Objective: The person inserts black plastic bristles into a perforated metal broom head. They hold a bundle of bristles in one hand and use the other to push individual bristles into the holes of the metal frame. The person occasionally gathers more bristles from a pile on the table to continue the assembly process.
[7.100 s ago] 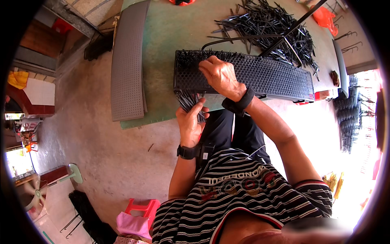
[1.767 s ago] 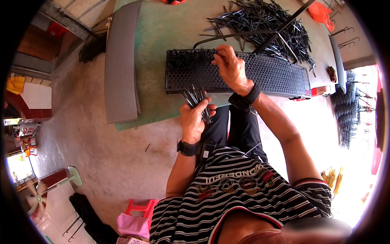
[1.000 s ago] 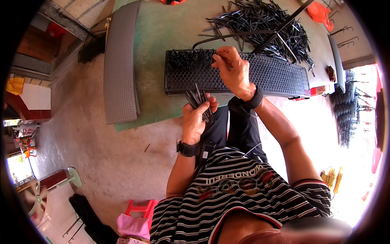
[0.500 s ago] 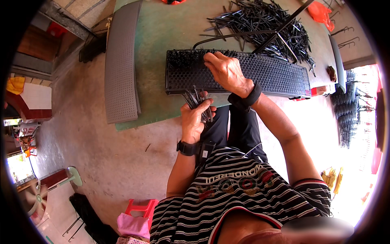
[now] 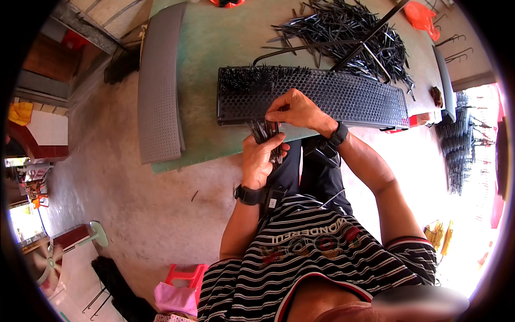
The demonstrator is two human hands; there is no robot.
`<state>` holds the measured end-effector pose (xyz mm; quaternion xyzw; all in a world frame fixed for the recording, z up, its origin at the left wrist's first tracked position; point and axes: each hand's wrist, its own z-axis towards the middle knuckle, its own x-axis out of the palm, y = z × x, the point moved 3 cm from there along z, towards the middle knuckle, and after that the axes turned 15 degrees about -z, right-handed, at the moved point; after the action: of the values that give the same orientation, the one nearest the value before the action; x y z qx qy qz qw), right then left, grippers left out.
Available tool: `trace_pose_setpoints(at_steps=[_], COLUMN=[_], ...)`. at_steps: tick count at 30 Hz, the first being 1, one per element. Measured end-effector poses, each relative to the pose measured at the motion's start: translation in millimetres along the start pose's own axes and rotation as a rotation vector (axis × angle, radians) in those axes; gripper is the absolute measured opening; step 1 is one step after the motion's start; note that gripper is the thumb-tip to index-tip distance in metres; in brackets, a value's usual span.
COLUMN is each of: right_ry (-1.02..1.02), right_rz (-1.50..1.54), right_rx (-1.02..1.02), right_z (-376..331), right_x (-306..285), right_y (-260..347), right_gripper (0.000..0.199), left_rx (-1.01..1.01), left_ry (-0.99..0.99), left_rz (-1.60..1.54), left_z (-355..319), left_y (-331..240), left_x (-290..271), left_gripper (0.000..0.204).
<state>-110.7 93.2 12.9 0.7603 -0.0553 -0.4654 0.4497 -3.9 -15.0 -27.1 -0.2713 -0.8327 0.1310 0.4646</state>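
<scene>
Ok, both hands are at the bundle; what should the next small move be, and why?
Probably ease one strip free with the right hand: it is pinched near the upper ends of the thin black strips in the left hand, and most of the black honeycomb-patterned panel shows bare holes.

You had two hands (image 5: 301, 113), two wristbands (image 5: 249, 195), one bundle of strips (image 5: 262, 131), one honeycomb tray (image 5: 365, 99) and one strip heap (image 5: 332, 26) toward one o'clock, one stool (image 5: 181, 276) at seven and one fan (image 5: 51, 263) at eight.
</scene>
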Motion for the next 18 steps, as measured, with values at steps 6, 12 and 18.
trace_pose_setpoints(at_steps=[6,12,18], right_ry=[-0.315,-0.720,-0.822], right_rz=[0.295,0.317,0.085], right_rx=[0.152,0.015,-0.125], right_z=[-3,-1,10], right_x=[-13,-25,-12], right_y=[-3,11,9], right_gripper=[0.017,0.013,0.014], left_rx=[-0.008,-0.021,-0.008], left_ry=[0.057,0.034,0.063], left_rz=[0.051,0.055,-0.031], left_z=[3,2,5], left_y=[6,6,8], left_x=[-4,-8,-9], left_gripper=[0.027,0.025,0.023])
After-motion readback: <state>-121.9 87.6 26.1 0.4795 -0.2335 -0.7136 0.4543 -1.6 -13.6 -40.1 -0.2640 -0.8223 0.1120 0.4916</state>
